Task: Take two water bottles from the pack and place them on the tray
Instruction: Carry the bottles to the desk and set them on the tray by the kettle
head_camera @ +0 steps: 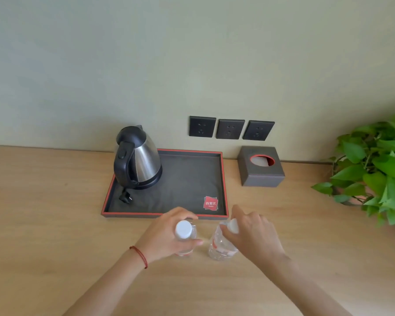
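Observation:
Two clear water bottles with white caps stand close together over the wooden desk, just in front of the tray's near edge. My left hand (169, 233) wraps the neck of the left bottle (184, 231). My right hand (251, 233) grips the top of the right bottle (220, 247), covering most of its cap. The dark tray (187, 179) with a red rim lies beyond them; its right half is bare apart from a red logo. No bottle pack is in view.
A steel kettle (138, 158) with a black handle stands on the tray's left side, its plug (126, 197) lying beside it. A grey tissue box (261, 167) sits right of the tray. A leafy plant (379, 167) fills the far right. Three wall sockets (230, 128) are behind.

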### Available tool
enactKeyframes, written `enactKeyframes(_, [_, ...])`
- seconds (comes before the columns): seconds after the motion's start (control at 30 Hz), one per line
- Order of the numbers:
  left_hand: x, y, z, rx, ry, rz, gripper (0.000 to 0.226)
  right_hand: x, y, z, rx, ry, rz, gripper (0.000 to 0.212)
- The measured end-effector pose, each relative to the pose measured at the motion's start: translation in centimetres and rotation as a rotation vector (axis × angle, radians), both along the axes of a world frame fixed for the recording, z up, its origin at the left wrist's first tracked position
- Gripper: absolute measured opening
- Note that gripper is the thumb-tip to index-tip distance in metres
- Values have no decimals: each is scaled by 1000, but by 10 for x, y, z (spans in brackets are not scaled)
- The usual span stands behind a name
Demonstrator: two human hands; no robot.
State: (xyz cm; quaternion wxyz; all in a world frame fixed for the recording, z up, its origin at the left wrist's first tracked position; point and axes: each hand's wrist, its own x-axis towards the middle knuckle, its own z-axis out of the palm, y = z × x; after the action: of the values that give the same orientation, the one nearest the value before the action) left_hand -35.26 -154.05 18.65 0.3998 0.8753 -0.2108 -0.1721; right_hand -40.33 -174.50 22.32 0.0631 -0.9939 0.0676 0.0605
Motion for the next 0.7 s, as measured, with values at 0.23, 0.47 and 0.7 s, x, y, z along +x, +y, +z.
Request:
enactKeyframes(0.23, [-6,5,-7,5,40,64,40,75,-2,46,41,-172,179,36])
enactKeyframes(0.47, [-4,2,-3,39,29,57,44,191,8,59,129,-97,358,35])
enactKeyframes(0.7, [-4,3,-10,62,16,75,42,270,30,47,35,60,467,22])
